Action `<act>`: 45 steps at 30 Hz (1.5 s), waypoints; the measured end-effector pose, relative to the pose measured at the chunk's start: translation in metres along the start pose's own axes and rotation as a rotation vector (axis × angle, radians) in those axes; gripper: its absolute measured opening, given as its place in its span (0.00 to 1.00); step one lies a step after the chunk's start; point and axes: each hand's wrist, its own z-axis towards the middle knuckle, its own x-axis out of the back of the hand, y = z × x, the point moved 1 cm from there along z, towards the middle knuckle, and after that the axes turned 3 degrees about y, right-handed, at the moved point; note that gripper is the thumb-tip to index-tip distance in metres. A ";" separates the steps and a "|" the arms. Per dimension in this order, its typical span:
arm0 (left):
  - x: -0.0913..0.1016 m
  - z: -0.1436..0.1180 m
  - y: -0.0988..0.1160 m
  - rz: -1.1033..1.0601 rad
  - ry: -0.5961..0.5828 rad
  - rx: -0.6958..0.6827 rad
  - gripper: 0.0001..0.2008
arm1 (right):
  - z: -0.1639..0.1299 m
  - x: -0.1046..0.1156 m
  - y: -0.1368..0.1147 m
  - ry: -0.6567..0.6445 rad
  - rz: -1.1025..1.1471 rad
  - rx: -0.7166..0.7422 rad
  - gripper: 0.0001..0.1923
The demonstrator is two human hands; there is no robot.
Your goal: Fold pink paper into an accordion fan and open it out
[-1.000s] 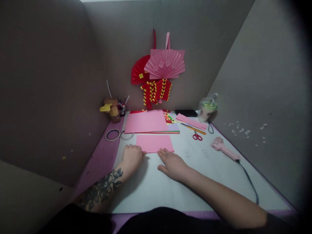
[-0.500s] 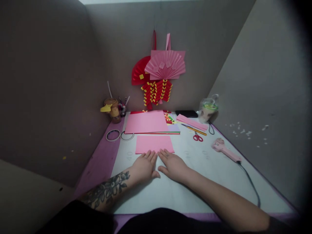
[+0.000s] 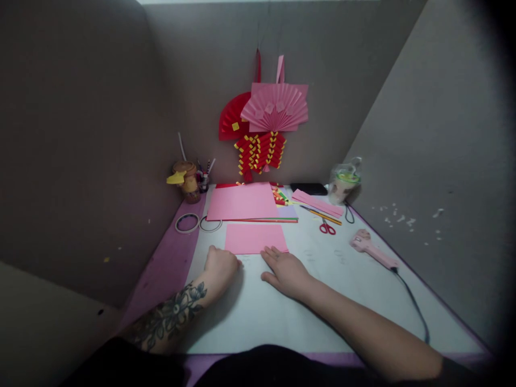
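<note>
Between the side edges of a white-and-purple tabletop (image 3: 274,328), a right hand (image 3: 285,273), fingers flat and empty, touches a rectangular pink paper sheet (image 3: 255,238) that the curled left hand (image 3: 221,267), grip hidden, could bump askew.

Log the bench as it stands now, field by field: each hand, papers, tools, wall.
Left hand: curled, by the near left corner of the small pink paper; contact unclear
Right hand: flat, fingertips on the paper's near edge
Small pink paper: flat, in front of the large pink sheet
Tools, right: red-handled scissors, pink corded tool
Wall: pink fan, hanging partly over red fan
</note>
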 end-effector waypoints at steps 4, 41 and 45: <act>-0.007 0.010 -0.001 -0.112 0.266 -0.142 0.26 | 0.000 -0.001 0.000 0.034 -0.004 0.020 0.32; -0.049 0.056 -0.028 -0.090 0.120 -0.073 0.29 | 0.092 0.000 -0.024 0.112 0.176 0.149 0.39; -0.049 0.058 -0.027 -0.107 0.133 -0.056 0.30 | 0.096 -0.015 -0.010 0.031 0.180 0.150 0.41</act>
